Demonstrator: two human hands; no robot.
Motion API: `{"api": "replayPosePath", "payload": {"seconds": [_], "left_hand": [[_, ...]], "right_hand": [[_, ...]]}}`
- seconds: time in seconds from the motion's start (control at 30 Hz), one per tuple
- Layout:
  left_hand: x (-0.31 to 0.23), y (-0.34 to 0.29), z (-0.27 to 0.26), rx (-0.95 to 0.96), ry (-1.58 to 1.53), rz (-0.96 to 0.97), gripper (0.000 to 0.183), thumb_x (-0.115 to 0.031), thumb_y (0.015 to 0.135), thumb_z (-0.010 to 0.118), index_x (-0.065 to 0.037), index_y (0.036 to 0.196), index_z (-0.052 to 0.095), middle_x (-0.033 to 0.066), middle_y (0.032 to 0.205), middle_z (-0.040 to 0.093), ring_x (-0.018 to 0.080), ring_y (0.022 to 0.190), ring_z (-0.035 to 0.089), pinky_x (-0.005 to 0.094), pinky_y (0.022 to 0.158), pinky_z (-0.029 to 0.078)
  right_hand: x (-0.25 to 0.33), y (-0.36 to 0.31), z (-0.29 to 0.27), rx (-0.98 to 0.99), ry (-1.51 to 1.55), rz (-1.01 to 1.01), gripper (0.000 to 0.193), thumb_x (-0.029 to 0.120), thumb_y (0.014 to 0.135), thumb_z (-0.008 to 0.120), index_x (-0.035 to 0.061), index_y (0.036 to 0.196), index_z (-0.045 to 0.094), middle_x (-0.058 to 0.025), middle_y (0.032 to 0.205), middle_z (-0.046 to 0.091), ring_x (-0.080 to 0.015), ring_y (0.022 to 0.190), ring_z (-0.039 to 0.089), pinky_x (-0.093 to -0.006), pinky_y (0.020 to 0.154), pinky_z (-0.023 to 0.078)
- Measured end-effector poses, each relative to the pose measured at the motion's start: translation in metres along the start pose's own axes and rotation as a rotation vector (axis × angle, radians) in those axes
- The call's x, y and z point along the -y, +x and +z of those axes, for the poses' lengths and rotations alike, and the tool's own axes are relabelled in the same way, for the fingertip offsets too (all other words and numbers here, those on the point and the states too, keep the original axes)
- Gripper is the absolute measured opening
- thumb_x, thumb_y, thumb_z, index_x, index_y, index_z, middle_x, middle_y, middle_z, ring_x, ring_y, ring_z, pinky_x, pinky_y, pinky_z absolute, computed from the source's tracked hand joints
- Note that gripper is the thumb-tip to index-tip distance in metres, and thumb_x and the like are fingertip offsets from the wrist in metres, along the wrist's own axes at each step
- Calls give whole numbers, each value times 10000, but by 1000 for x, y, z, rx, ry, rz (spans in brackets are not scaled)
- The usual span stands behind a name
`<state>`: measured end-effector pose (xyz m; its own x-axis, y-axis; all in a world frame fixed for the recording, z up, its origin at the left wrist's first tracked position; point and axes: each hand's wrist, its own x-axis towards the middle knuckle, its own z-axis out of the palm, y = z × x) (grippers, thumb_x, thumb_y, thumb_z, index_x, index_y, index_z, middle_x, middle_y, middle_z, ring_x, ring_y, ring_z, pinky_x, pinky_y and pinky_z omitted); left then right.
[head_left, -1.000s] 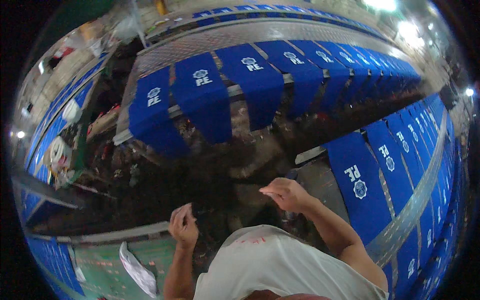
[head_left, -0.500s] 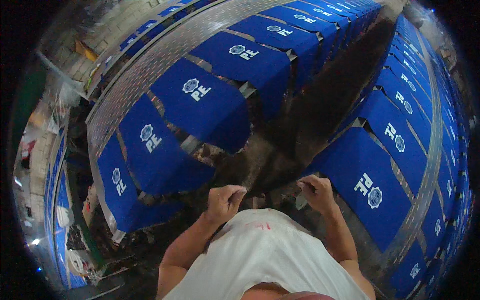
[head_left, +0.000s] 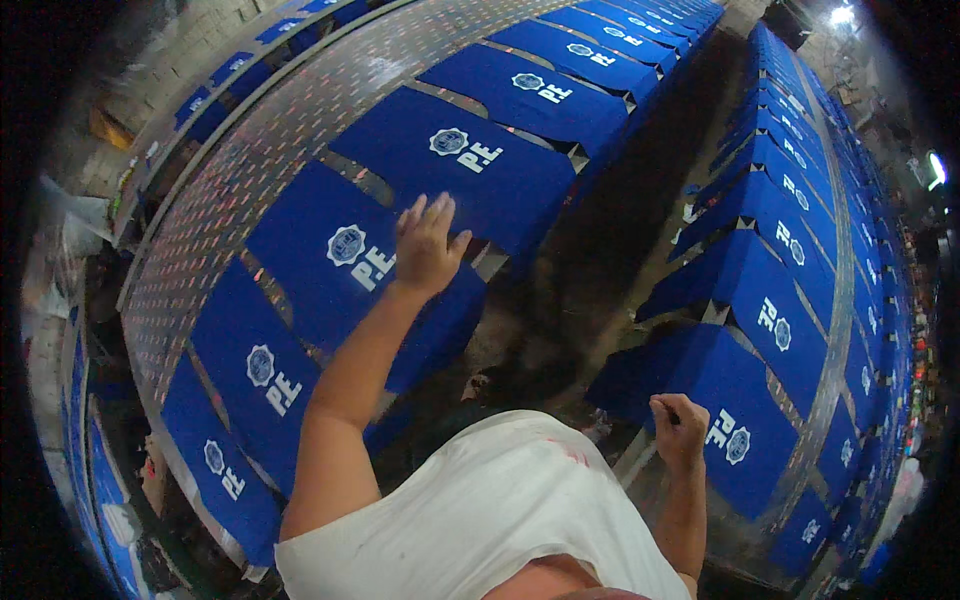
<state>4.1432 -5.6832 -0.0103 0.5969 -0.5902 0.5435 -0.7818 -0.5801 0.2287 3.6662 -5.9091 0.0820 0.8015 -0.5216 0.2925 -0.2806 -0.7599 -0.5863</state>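
Note:
My left hand is stretched over the left-hand table, fingers extended, at the edge of the white print on a blue fabric panel. Whether it touches the cloth or hovers just above, I cannot tell. Beyond it lies another blue fabric panel with a white round emblem and lettering. My right hand is closed, thumb and fingers curled together, beside the nearest blue panel of the right-hand row. Anything inside those fingers is hidden.
Long printing tables with perforated-looking tops run away on both sides, covered with several blue panels whose ends hang over the edges. A dark narrow aisle separates them. Another table with blue pieces stands farther left. A lamp glows at right.
My left hand has moved forward from in front of my body, its curled fingers opening over the left table. My right hand has shifted slightly right and nearer, still curled. The view has turned.

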Motion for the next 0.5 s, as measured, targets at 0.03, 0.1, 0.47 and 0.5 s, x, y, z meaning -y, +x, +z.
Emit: {"api": "replayPosePath", "payload": {"seconds": [0.03,0.1,0.47,0.5], "left_hand": [[10,19,17,74,23,-38,681,-487,1091,684,-47,1606,614,142,1698,571,416,1613,428,572,1336,303],[21,50,44,203,58,-75,783,-561,1113,627,-45,1693,526,140,1803,457,425,1685,331,591,1365,254],[43,110,106,390,80,-52,835,-539,1110,632,-26,1741,439,154,1831,413,459,1711,272,639,1381,194],[41,112,104,418,91,-57,819,-519,1112,633,-22,1735,447,155,1837,404,457,1712,274,634,1384,190]], "right_hand": [[3,4,1,9,-10,16,79,56,945,869,48,985,801,-131,849,798,-278,674,752,-364,656,582],[4,16,1,24,-47,37,87,62,938,875,51,983,801,-133,852,802,-291,685,758,-376,660,585],[-80,92,-42,-208,-109,284,77,58,924,874,43,959,807,-145,850,809,-314,705,773,-399,671,591],[-94,101,-49,-230,-100,322,72,59,928,869,41,958,806,-148,850,808,-317,710,775,-401,673,592]]}}
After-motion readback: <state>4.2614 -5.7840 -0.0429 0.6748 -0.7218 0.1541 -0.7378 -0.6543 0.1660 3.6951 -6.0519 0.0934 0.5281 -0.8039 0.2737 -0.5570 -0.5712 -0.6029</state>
